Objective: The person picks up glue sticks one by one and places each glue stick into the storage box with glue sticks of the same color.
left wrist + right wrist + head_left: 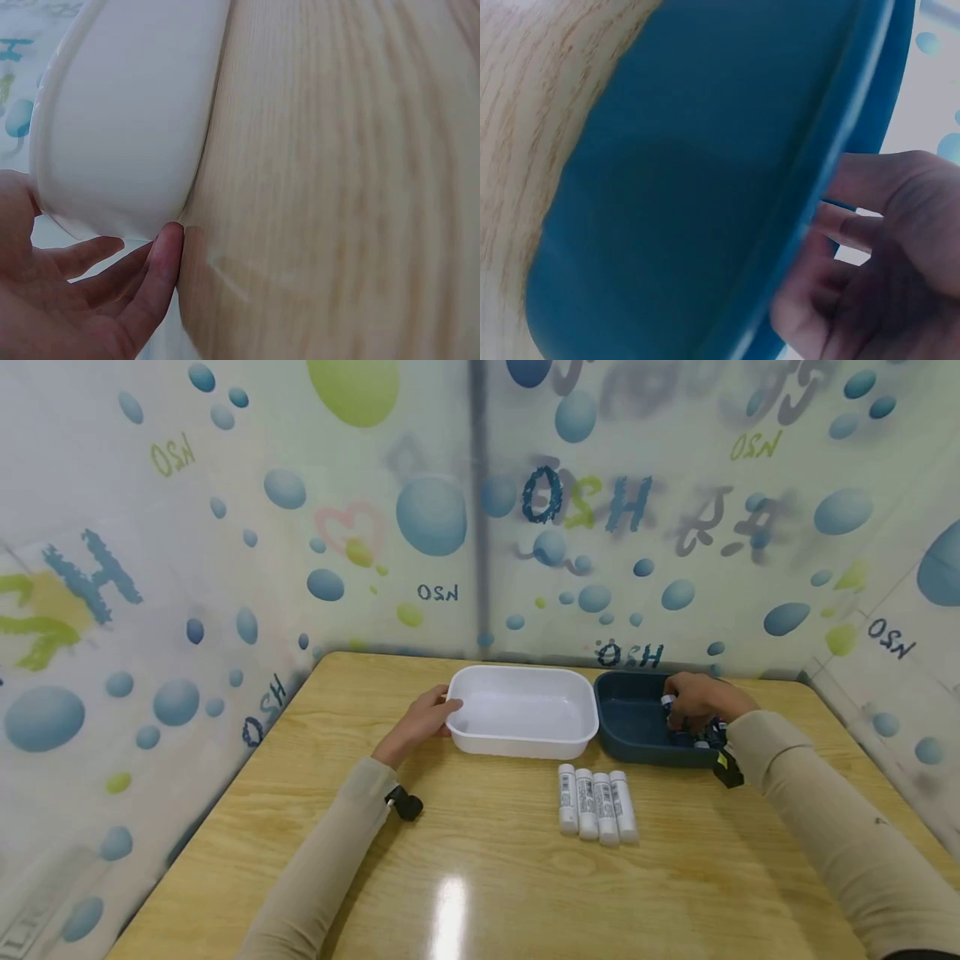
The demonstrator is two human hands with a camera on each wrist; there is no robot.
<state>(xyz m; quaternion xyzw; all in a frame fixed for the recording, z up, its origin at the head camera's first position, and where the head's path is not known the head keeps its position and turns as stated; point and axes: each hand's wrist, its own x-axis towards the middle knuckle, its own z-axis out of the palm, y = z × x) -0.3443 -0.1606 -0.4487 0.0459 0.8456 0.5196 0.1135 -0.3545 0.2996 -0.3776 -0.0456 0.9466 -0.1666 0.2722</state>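
Observation:
A white rectangular plastic bin [517, 747] stands at the back of the table, and my left hand [426, 718] grips its left end, thumb over the rim and fingers outside. In the left wrist view, the fingers [154, 289] touch the bin's outer wall. Beside it on the right is a dark blue bin [637, 752]. My right hand [701, 700] reaches inside, fingers curled, and pinches a small dark item with a white end [668, 701]; its kind is unclear. More small dark items [716, 735] lie below that hand, partly hidden. The blue wall hides the fingertips in the right wrist view.
Several white glue-stick-like tubes [596, 806] lie side by side in front of the bins. The wooden table [480, 852] meets a wall covering [420, 627] patterned with bubbles at the back, close behind both bins.

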